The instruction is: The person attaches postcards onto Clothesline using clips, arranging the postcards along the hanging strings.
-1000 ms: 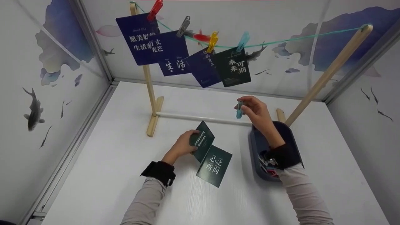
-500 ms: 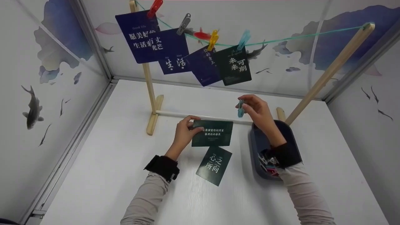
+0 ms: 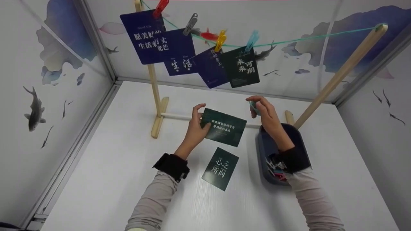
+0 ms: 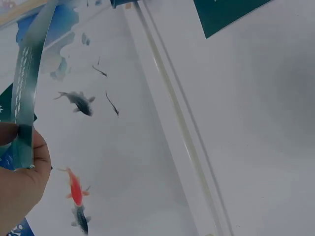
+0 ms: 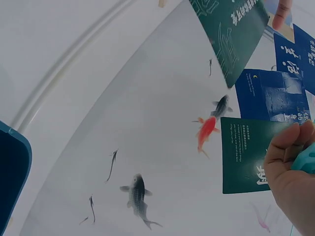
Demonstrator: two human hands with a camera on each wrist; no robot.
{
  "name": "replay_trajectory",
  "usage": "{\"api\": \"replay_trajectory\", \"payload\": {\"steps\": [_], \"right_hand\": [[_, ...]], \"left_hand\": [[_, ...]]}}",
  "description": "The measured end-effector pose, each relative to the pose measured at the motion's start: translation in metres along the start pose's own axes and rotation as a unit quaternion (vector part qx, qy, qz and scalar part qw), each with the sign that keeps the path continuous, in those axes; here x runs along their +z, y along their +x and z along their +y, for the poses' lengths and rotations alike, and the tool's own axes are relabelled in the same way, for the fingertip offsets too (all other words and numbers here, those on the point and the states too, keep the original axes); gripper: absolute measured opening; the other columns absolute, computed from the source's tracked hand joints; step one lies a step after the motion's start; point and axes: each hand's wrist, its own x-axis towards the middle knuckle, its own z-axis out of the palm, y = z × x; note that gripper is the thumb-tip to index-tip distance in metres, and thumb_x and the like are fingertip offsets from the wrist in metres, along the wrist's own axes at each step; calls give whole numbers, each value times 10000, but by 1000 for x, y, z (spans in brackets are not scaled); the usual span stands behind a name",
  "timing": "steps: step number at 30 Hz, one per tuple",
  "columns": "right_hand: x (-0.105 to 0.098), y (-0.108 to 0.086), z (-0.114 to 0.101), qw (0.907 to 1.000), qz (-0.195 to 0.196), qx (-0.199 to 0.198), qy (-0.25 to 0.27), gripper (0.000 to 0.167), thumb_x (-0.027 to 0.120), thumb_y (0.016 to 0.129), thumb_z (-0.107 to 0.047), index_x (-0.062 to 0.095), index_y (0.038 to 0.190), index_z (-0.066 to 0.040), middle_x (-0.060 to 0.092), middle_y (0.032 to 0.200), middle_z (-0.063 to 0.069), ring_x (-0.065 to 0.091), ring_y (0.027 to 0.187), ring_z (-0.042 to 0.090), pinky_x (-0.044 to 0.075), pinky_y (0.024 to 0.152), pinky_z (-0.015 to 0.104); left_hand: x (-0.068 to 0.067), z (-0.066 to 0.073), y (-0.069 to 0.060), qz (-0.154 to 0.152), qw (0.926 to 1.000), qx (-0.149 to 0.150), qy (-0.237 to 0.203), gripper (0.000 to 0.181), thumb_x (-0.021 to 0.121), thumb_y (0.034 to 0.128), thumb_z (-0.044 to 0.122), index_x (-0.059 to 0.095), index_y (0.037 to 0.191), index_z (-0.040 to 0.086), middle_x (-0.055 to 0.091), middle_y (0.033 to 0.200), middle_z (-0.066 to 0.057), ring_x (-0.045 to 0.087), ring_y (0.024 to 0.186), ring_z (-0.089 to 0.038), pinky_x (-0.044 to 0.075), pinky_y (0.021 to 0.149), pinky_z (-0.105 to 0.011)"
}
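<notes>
Between thumb and fingers, my left hand (image 3: 196,128) pinches a green card (image 3: 224,127) by its left edge, held tilted above the table. The left wrist view shows the same card (image 4: 30,78) nearly edge-on. My right hand (image 3: 269,118) holds a light-blue clothespin (image 3: 254,108), partly hidden by the fingers; in the right wrist view the clothespin (image 5: 306,160) sits at the right edge. Another green card (image 3: 220,169) lies on the table below the held one. Above the hands, a green card (image 3: 240,68) hangs from the string (image 3: 298,39) by a light-blue clothespin (image 3: 252,40).
Several blue cards (image 3: 143,38) hang further left on the string, under red, grey and yellow clothespins. Wooden posts (image 3: 340,77) and a white bar (image 3: 176,116) form the rack. A dark blue bin (image 3: 261,160) with clothespins stands under my right forearm.
My left hand has lifted the green card off the table, turned it sideways and brought it up and right. The right hand has stayed nearly in place, turning the clothespin in its fingers.
</notes>
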Motion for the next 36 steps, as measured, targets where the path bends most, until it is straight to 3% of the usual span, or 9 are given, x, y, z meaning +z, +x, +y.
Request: {"api": "replay_trajectory", "payload": {"steps": [3, 7, 12, 16, 20, 24, 28, 33, 36], "right_hand": [[-2, 1, -4, 9999, 15, 106, -119, 355, 324, 1013, -114, 472, 1171, 168, 519, 795, -33, 495, 660, 73, 442, 637, 168], [-6, 3, -8, 9993, 54, 218, -312, 354, 352, 1008, -124, 476, 1182, 158, 539, 822, -113, 534, 690, 49, 461, 663, 168], [-10, 5, -12, 9992, 93, 121, -357, 373, 377, 1011, -159, 483, 1183, 155, 552, 835, -121, 549, 694, 71, 466, 658, 186], [-12, 4, -11, 9993, 125, -25, -344, 364, 381, 1007, -143, 483, 1173, 164, 556, 834, -121, 546, 687, 65, 461, 646, 173], [-13, 3, -12, 9992, 191, -120, -319, 346, 382, 1000, -115, 483, 1166, 171, 554, 845, -84, 543, 696, 63, 461, 650, 161], [-19, 5, -18, 9982, 313, 6, -519, 324, 399, 991, -97, 496, 1186, 143, 571, 881, -59, 560, 767, 67, 467, 713, 153], [-30, 13, -26, 9942, 779, 150, -722, 286, 463, 971, -64, 528, 1200, 94, 616, 901, -97, 578, 836, 66, 457, 754, 147], [-48, 32, -36, 9848, 1614, 3, -644, 281, 534, 933, -11, 544, 1201, 73, 679, 921, -92, 600, 834, 74, 422, 647, 158], [-58, 45, -43, 9761, 2072, -71, -655, 260, 555, 924, -13, 562, 1176, 51, 702, 929, -99, 606, 823, 61, 409, 618, 160]], "left_hand": [[2, 5, 4, 152, 9998, 99, 27, 542, 645, 865, 20, 365, 1327, 66, 634, 881, -199, 485, 727, -141, 421, 717, -272], [7, 13, 11, 432, 9987, 262, 75, 410, 682, 850, 104, 503, 1215, 53, 683, 820, -163, 483, 639, -122, 409, 645, -229], [14, 24, 18, 506, 9977, 444, -91, 248, 631, 889, 97, 599, 1130, 48, 680, 1038, -123, 632, 926, -175, 512, 801, -263], [19, 29, 21, 518, 9968, 566, -240, 226, 569, 929, 79, 604, 1143, 20, 637, 1159, -127, 596, 1107, -220, 495, 922, -316], [22, 33, 22, 343, 9965, 642, -400, 269, 523, 937, 6, 563, 1203, 5, 595, 1223, -144, 557, 1156, -236, 472, 942, -345], [28, 39, 26, -115, 9965, 711, -425, 403, 526, 881, -80, 516, 1270, 28, 548, 1298, -133, 529, 1193, -238, 465, 957, -364], [43, 46, 36, -213, 9960, 681, -536, 453, 623, 854, -46, 475, 1273, 45, 638, 1154, -159, 641, 1006, -223, 524, 832, -286], [64, 62, 55, 347, 9964, 370, -676, 475, 735, 794, 54, 506, 1211, 37, 707, 830, -187, 616, 647, -95, 462, 624, -171], [74, 74, 68, 620, 9950, 177, -765, 398, 754, 778, 78, 588, 1135, 16, 712, 806, -185, 580, 609, -57, 444, 600, -156]]}}
